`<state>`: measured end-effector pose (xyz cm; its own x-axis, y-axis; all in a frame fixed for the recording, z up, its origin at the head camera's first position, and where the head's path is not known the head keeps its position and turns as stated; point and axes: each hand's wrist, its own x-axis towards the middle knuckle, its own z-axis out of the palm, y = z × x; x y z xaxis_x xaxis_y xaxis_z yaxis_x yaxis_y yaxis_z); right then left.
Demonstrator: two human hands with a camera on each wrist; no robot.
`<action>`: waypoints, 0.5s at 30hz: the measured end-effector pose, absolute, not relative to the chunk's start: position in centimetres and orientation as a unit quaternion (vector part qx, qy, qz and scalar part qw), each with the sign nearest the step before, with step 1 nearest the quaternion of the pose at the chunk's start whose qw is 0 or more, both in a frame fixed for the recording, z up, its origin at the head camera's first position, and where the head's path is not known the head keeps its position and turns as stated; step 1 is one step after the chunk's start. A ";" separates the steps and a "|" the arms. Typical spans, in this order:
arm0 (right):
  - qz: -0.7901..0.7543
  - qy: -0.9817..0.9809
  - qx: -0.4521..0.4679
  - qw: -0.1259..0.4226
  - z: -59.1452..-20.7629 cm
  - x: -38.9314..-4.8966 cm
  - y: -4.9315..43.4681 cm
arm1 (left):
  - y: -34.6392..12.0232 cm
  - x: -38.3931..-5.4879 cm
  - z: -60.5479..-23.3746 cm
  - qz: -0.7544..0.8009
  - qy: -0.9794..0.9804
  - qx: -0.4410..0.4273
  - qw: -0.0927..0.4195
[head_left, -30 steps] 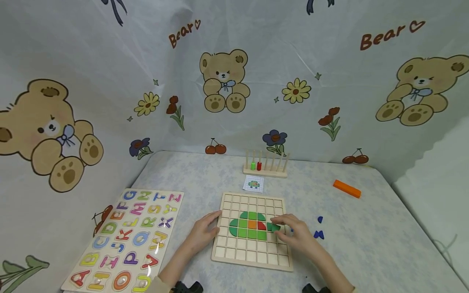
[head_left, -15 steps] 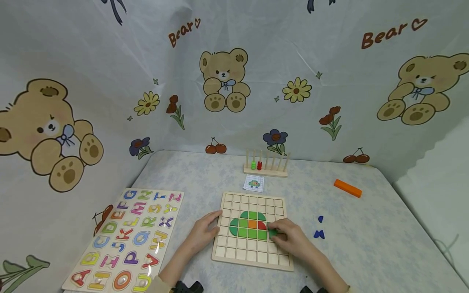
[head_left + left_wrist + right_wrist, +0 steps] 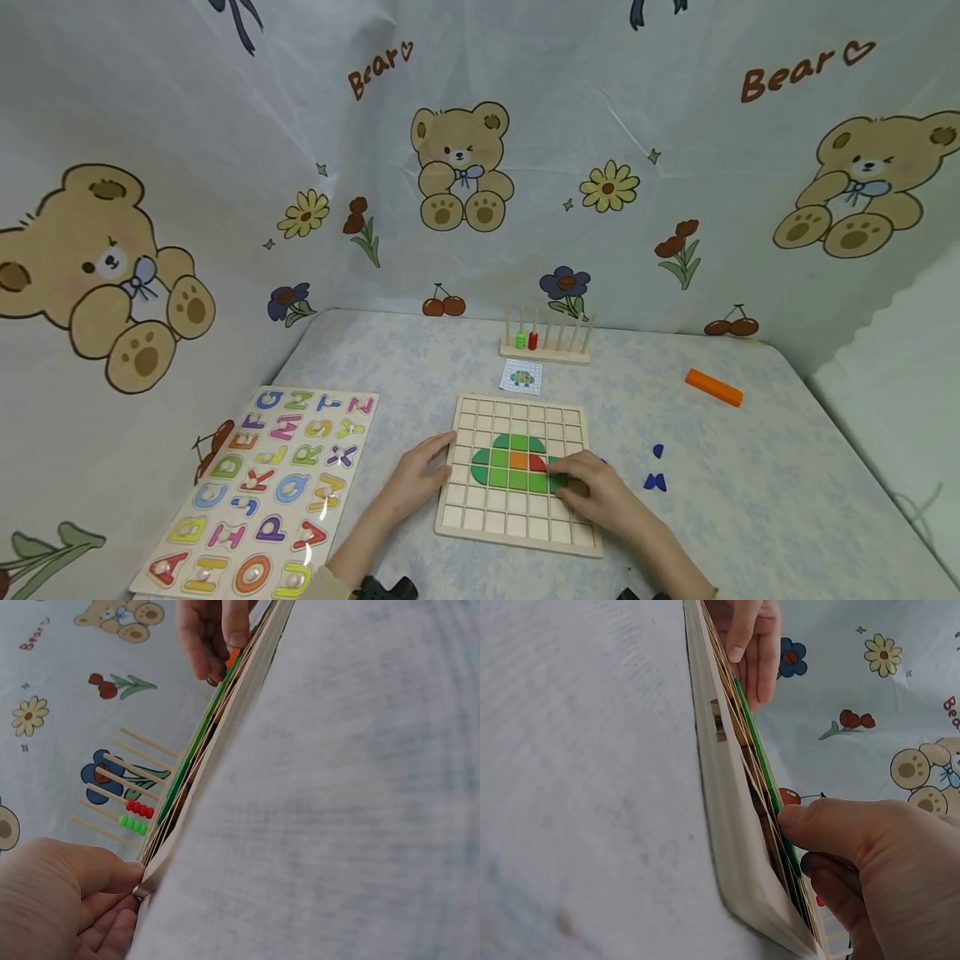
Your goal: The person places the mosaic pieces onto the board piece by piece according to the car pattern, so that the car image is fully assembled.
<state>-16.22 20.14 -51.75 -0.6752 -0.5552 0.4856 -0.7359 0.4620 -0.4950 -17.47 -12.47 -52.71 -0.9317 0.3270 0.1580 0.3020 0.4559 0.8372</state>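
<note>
A square wooden grid board (image 3: 495, 521) lies on the table with green, orange and red tiles set in its middle cells. My left hand (image 3: 412, 479) holds the board's left edge, thumb on top and fingers at the side in the left wrist view. At the right end of the pattern, my right hand (image 3: 600, 492) pinches a dark green tile (image 3: 557, 483) against the board, its fingers partly covering it. In the right wrist view the thumb (image 3: 799, 817) meets the green tiles along the board's top. Beside the orange tile (image 3: 518, 460) sits a red tile (image 3: 537, 462).
Small blue pieces (image 3: 655, 482) lie right of the board. A pattern card (image 3: 521, 377) and a peg rack (image 3: 545, 355) with green and red beads stand behind it. An orange bar (image 3: 714, 387) rests at the far right, an alphabet board (image 3: 300, 475) at the left.
My right hand has moved slightly left and down with the dark green tile, from above the board to the pattern's lower right end. My left hand stays on the board's edge.
</note>
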 end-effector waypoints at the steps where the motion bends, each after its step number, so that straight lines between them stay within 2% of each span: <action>1: 0.352 -0.844 0.383 0.131 -51.8 -16.2 20.2 | -12.5 -17.5 -52.7 0.488 0.853 0.182 0.016; 7: 0.357 -0.840 0.383 0.144 -52.0 -16.2 20.2 | -12.4 -17.4 -52.8 0.486 0.855 0.182 0.011; 15: 0.364 -0.839 0.382 0.134 -51.8 -16.2 20.1 | -12.3 -17.3 -52.6 0.485 0.856 0.177 0.010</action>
<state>-16.19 20.05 -51.80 -0.6719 -0.5435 0.5032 -0.7387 0.4424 -0.5086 -17.33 -12.32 -52.59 -0.9372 0.3128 0.1544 0.2932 0.4665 0.8345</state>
